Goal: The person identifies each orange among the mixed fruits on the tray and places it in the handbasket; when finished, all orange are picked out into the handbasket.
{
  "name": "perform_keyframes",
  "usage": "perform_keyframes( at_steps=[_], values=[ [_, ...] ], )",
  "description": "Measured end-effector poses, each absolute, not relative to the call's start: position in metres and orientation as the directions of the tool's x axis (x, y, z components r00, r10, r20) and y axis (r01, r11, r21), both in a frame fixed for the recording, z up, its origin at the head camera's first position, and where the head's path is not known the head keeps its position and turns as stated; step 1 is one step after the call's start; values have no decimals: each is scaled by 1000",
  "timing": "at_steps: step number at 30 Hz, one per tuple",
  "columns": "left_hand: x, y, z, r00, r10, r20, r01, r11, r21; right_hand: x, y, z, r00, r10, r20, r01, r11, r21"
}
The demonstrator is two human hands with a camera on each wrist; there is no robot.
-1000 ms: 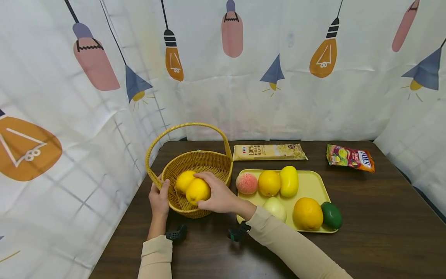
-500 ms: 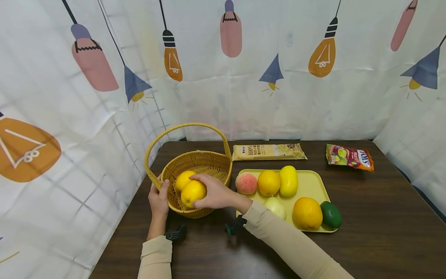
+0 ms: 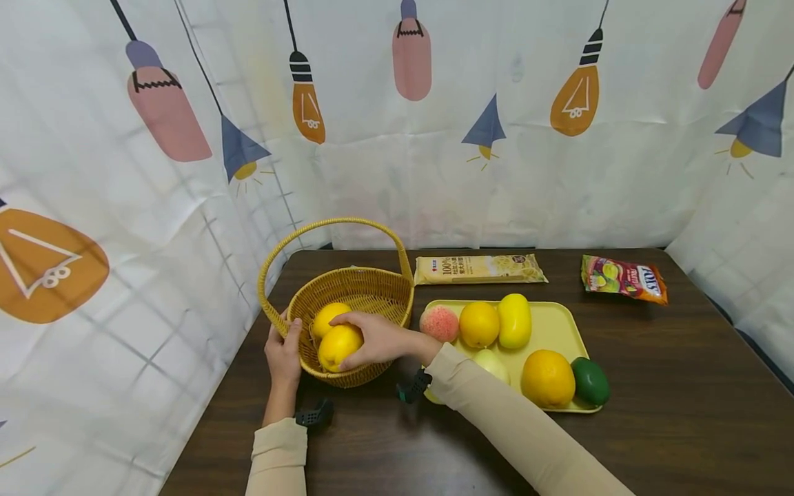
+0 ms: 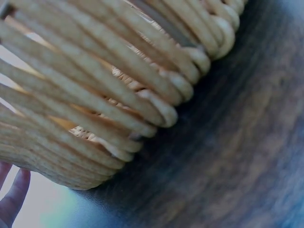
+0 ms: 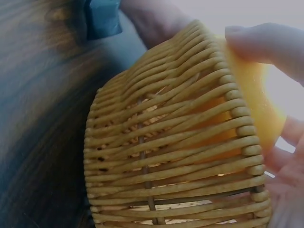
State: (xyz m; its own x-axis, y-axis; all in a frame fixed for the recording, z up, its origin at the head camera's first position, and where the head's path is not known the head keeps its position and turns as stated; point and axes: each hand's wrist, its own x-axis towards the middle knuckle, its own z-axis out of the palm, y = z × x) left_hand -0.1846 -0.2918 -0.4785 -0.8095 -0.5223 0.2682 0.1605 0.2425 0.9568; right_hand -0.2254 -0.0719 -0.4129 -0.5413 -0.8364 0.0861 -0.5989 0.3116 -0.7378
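A yellow wicker basket (image 3: 387,293) with a tall hoop handle stands at the left of the table. My left hand (image 3: 283,355) grips its left rim, thumb on top; in the left wrist view its fingertips (image 4: 18,192) show beside the woven wall (image 4: 90,95). Inside the basket's near part, my right hand (image 3: 380,339) holds a smooth yellow fruit (image 3: 338,348) between thumb and fingers. Another yellow fruit (image 3: 330,317) lies right behind it, partly covered. The right wrist view shows the held fruit (image 5: 256,90) at the rim, with the thumb (image 5: 266,45) against it.
A yellow tray (image 3: 558,320) right of the basket bears a peach (image 3: 439,325), oranges (image 3: 548,379), a yellow mango-like fruit (image 3: 514,322), a pale green fruit (image 3: 492,364) and a dark green avocado-like fruit (image 3: 590,382). Behind lie a noodle pack (image 3: 480,269) and a candy bag (image 3: 625,280).
My right hand has moved left and slightly lower within the basket, carrying the yellow fruit toward the near left wall. The left hand and the basket have stayed put.
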Motion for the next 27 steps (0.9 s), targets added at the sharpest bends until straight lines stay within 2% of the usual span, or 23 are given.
perform_keyframes(
  at_steps=[5,16,27],
  values=[
    [-184,-292,-479,-807,-530,259,151,238,959,-229,-80,-415,-516,-854,61,-636,334,-696],
    [-184,-291,-478,-812,-523,259,157,232,960,-233,-85,-415,-502,-864,17,-629,352,-694],
    [-176,-286,-461,-832,-495,250,154,226,962,-235,-90,-419,-529,-849,-6,-624,394,-675]
  ],
)
